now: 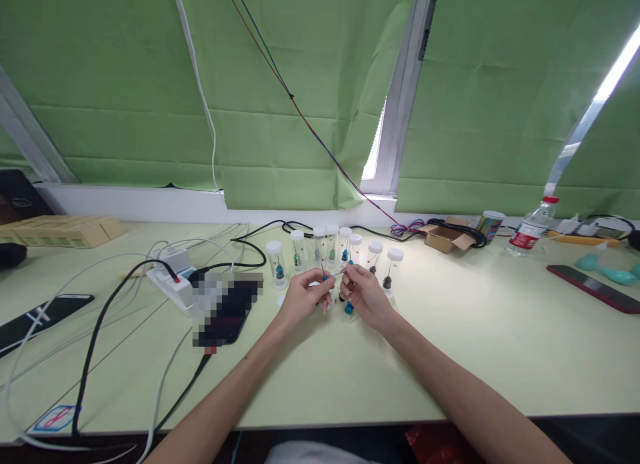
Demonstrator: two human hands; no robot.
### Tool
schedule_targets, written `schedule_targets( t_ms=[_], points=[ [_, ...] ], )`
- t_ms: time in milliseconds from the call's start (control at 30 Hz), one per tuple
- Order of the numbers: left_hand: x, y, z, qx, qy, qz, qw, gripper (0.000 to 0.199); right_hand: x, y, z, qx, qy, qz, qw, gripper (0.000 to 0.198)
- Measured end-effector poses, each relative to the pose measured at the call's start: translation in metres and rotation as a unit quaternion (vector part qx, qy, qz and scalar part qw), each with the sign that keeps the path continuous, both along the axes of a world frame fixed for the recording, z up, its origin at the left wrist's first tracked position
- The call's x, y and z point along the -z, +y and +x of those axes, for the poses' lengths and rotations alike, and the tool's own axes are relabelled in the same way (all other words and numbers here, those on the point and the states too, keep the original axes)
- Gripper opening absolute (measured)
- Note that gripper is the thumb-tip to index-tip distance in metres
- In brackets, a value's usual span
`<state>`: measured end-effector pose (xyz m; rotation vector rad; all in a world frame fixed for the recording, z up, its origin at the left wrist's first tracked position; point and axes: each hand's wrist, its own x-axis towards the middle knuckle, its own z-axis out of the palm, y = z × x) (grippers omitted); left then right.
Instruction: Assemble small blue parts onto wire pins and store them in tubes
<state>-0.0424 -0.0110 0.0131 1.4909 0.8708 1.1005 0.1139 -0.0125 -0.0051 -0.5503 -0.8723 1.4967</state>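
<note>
My left hand [306, 296] is closed in a pinch around a small blue-based piece with a thin dark stem [325, 276], which looks like a dispensing needle. Close beside it, my right hand [369, 296] has its fingertips pressed together on something thin that I cannot make out. Below the right fingers lies another blue piece [349, 308] on the table. Behind both hands stand several clear tubes with white caps, among them a left one [275, 264] with a blue piece inside and a right one [391, 271] with a dark piece. My fingers partly hide the nearer tubes.
Left of my hands lie a partly blurred phone [240, 311] and a white power strip [173, 284] with cables. At the back right are an open cardboard box [445, 237], a printed can [489, 225] and a water bottle [533, 231]. A dark red-edged phone [595, 287] lies far right.
</note>
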Motion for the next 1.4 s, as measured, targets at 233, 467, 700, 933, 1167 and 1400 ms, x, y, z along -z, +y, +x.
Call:
schedule_targets(
  t_ms=[233, 467, 700, 933, 1167, 1400],
  points=[
    [-0.0001, -0.0001, -0.0002, 0.002, 0.000, 0.000, 1.000, 0.034, 0.0000, 0.0006, -0.0003, 0.003, -0.007, 0.001, 1.000, 0.035],
    [-0.0018, -0.0017, -0.0004, 0.006, 0.001, 0.001, 1.000, 0.036, -0.0005, 0.0003, 0.0001, 0.002, -0.015, 0.002, 1.000, 0.035],
    [-0.0026, -0.0021, 0.0000, 0.008, 0.004, -0.003, 1.000, 0.036, -0.0003, -0.0002, -0.0002, -0.002, -0.016, 0.004, 1.000, 0.035],
    [-0.0024, -0.0020, 0.0001, 0.009, 0.001, -0.002, 1.000, 0.036, -0.0011, -0.0011, -0.0005, -0.005, -0.017, 0.007, 1.000, 0.033],
    [-0.0020, -0.0015, 0.0000, 0.007, 0.002, -0.002, 1.000, 0.038, 0.0002, -0.0004, 0.0000, -0.004, -0.023, 0.008, 1.000, 0.034],
    [-0.0046, -0.0041, 0.0006, 0.004, -0.002, -0.012, 1.000, 0.039, -0.0004, -0.0012, 0.0006, -0.006, -0.030, 0.012, 0.999, 0.034]
  ],
)
